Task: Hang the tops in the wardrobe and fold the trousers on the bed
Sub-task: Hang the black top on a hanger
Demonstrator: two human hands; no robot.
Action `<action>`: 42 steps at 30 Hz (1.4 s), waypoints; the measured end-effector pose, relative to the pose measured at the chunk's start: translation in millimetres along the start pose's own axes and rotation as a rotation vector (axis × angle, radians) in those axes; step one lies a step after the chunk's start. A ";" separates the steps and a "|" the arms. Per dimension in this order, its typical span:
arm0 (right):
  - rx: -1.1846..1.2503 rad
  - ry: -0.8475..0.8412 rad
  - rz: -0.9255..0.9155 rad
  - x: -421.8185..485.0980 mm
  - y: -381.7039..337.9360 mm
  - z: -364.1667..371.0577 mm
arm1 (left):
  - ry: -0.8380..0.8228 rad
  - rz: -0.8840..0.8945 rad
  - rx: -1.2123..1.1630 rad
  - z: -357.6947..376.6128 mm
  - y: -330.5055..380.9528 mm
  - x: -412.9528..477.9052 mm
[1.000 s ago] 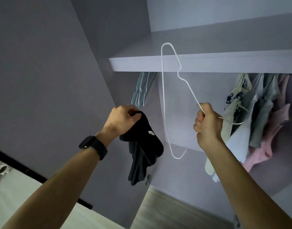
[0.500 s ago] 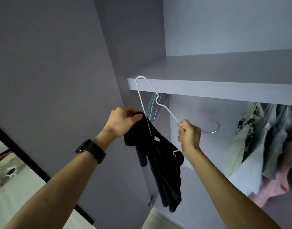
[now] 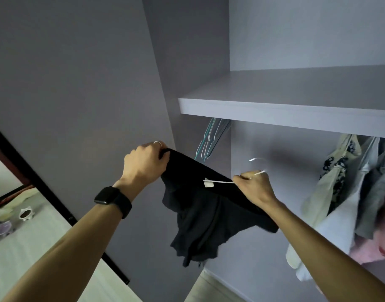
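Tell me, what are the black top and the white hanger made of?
The black top looks like thin, soft, matte cloth: it sags in loose folds. The white hanger looks like thin wire, probably white-coated metal: its rod is very slim, with a bent hook.

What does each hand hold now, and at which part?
The left hand grips the black fabric top at its upper edge; the right hand grips the white wire hanger near its hook.
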State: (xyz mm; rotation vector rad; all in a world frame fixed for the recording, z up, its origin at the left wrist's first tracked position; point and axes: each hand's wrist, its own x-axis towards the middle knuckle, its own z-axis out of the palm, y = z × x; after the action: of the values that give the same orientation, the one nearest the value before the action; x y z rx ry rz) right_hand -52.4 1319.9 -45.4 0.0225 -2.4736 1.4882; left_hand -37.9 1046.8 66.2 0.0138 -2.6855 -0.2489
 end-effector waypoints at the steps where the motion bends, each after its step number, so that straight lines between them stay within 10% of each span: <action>1: -0.092 -0.040 -0.066 5.7 -12.6 -3.9 | 0.040 0.053 0.049 2.6 2.0 -3.8; 5: -0.315 -0.057 -0.227 25.9 -74.6 -17.3 | 0.007 0.270 0.081 20.5 22.9 -15.3; 9: -0.611 -0.230 -0.201 39.0 -103.0 -23.0 | -0.139 0.047 -0.157 34.7 32.7 -10.2; 16: -0.460 -0.146 -0.220 47.9 -95.3 -34.6 | -0.367 0.032 -0.656 54.1 33.3 -19.2; 25: -0.047 -0.276 -0.053 26.1 -42.5 -54.5 | -0.267 0.189 -0.423 48.9 42.1 -14.6; 42: -0.311 -0.210 -0.104 -14.1 32.4 -27.5 | -0.299 -0.003 -0.400 56.7 -43.8 -30.7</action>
State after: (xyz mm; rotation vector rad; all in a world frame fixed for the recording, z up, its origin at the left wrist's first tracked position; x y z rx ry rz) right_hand -37.7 1357.7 -64.3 0.2569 -2.7961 1.0962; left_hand -35.9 1015.0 -5.0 -0.1532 -2.8744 -0.8440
